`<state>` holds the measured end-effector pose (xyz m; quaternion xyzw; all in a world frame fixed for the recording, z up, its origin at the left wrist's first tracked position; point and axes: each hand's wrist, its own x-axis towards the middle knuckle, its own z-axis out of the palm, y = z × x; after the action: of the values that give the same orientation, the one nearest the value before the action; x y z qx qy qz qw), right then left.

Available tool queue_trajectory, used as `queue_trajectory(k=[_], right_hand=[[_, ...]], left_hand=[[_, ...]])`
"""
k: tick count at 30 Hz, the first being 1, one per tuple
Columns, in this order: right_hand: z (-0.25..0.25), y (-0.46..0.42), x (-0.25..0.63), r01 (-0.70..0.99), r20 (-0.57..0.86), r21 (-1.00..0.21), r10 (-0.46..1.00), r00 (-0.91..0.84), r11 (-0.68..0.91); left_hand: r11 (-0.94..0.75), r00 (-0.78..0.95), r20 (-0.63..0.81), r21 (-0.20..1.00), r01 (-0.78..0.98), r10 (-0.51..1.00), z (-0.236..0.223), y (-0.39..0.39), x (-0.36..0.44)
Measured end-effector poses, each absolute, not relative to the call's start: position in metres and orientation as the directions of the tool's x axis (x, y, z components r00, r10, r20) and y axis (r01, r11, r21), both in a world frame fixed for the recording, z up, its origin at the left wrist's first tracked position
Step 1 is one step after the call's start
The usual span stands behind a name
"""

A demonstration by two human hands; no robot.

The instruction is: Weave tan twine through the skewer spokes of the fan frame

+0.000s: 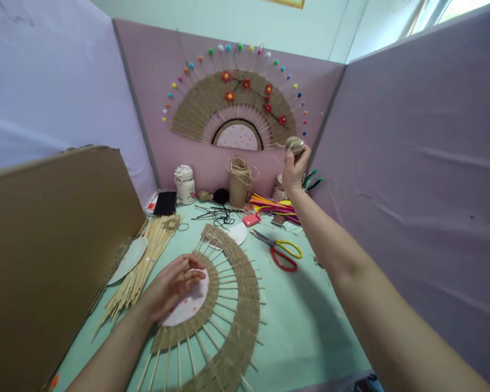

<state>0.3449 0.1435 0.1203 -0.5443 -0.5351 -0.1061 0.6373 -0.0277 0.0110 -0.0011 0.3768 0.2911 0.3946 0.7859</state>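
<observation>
My right hand point(294, 170) is raised near the back panel, its fingers wrapped round a small ball of twine point(294, 145). A thin strand sticks out from the ball to the left. My left hand point(178, 283) is over the pale spotted half-circle point(194, 302) of a woven fan, fingers loosely curled and apart, holding nothing. Whether it presses on the fan cannot be told. The half-woven fan point(245, 272) lies on the table with thin sticks radiating between two tan woven bands. Its lower end runs out of view.
A finished fan point(204, 103) with red flowers and coloured beads hangs on the back panel. Scissors point(275, 247) lie right of the work. Bamboo sticks point(141, 272) and a cardboard sheet point(57, 245) are at left. Behind are a twine spool point(239, 188), white jar point(185, 185) and phone point(165, 203).
</observation>
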Motion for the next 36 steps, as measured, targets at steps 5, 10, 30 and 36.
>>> queue_trajectory(k=[5, 10, 30, 36], right_hand=[[0.068, 0.193, 0.364, 0.89, 0.555, -0.424, 0.728, 0.403, -0.169], [0.013, 0.224, 0.368, 0.894, 0.306, -0.301, 0.855, 0.42, -0.331], [-0.014, 0.262, 0.374, 0.735, 0.509, -0.676, 0.757, 0.41, 0.056], [0.014, 0.221, 0.38, 0.487, 0.621, -0.777, 0.613, 0.489, 0.399]], left_hand=[[0.414, 0.481, -0.204, 0.825, -0.384, 0.853, 0.0, 0.014, -0.031], [0.437, 0.511, -0.221, 0.828, -0.352, 0.831, 0.0, 0.015, -0.03], [0.46, 0.575, -0.21, 0.824, -0.331, 0.791, -0.006, 0.016, -0.035], [0.433, 0.557, -0.21, 0.849, -0.304, 0.803, -0.002, 0.015, -0.032]])
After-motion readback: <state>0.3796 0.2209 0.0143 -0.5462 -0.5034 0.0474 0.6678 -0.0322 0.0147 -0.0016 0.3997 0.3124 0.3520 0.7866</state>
